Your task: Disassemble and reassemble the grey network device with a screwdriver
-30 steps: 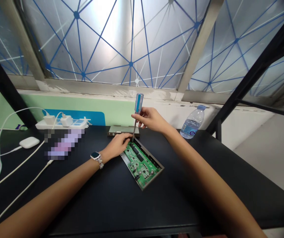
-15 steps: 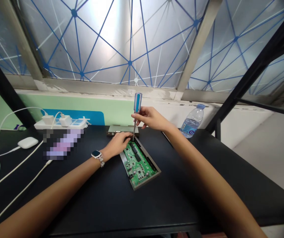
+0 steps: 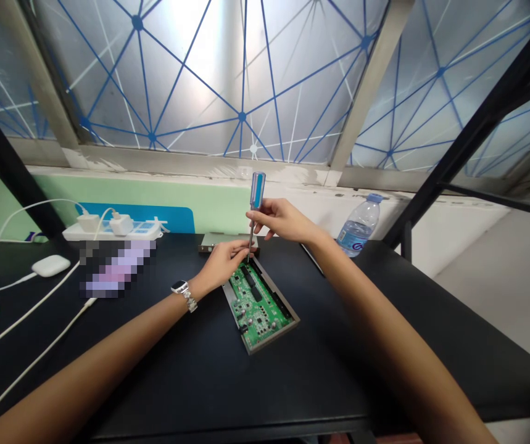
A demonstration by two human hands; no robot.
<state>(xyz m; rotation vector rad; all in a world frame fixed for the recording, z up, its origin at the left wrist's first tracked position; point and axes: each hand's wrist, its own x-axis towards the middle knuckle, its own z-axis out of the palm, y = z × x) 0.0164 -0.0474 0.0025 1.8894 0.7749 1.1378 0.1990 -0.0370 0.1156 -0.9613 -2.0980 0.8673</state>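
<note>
A screwdriver (image 3: 258, 190) with a clear and blue handle stands nearly upright, its tip down at the far end of a green circuit board (image 3: 265, 313) in a shallow metal frame. My right hand (image 3: 283, 220) is closed on it just below the handle, thumb and fingertips at the shaft. Low on the shaft, my left hand (image 3: 221, 262) has its thumb and fingers pinched together around the metal, just above the board's far corner. The tip and whatever it touches are too small to make out.
Behind the board lies a flat metal case (image 3: 209, 242). A water bottle (image 3: 357, 228) stands at the back right. To the left are a power strip (image 3: 74, 233) with chargers, a white earbud case (image 3: 50, 266), a blurred-out phone (image 3: 119, 271) and trailing white cables.
My left fingers have risen slightly from the board's far corner and closed in on the screwdriver shaft. The handle has turned a little in my right hand; the board is still.
</note>
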